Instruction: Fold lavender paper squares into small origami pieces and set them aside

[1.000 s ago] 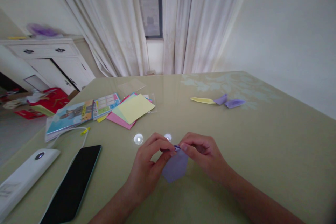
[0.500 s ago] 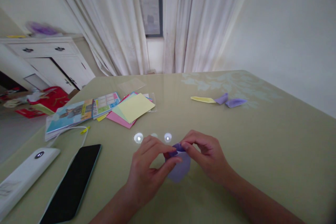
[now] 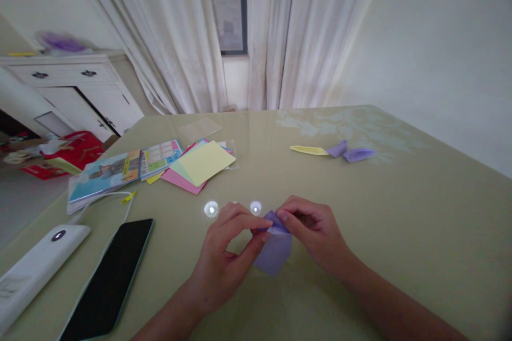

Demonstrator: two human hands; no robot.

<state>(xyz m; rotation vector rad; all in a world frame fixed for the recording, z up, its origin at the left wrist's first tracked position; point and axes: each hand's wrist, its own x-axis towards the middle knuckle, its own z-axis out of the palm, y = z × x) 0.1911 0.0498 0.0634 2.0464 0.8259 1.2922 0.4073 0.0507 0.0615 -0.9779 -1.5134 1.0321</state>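
A piece of purple folded paper (image 3: pixel 275 251) is held just above the table between my two hands. Its upper part is creased over into a darker point, while the lower part hangs as a flat panel. My left hand (image 3: pixel 228 250) pinches the upper left edge between thumb and index finger. At the upper right edge, my right hand (image 3: pixel 312 226) grips the paper with thumb and fingers. The fingertips hide part of the folds.
Further back on the right lie a yellow folded strip (image 3: pixel 308 150) and purple folded pieces (image 3: pixel 359 155). To the left are coloured paper sheets (image 3: pixel 210 162), booklets (image 3: pixel 106 175), a black phone (image 3: pixel 112 277), a white power bank (image 3: pixel 42 272) and a cable (image 3: pixel 128 208).
The top of the purple paper has opened out into a visible point between my fingers. My left thumb has shifted slightly left and up; both hands keep their grip.
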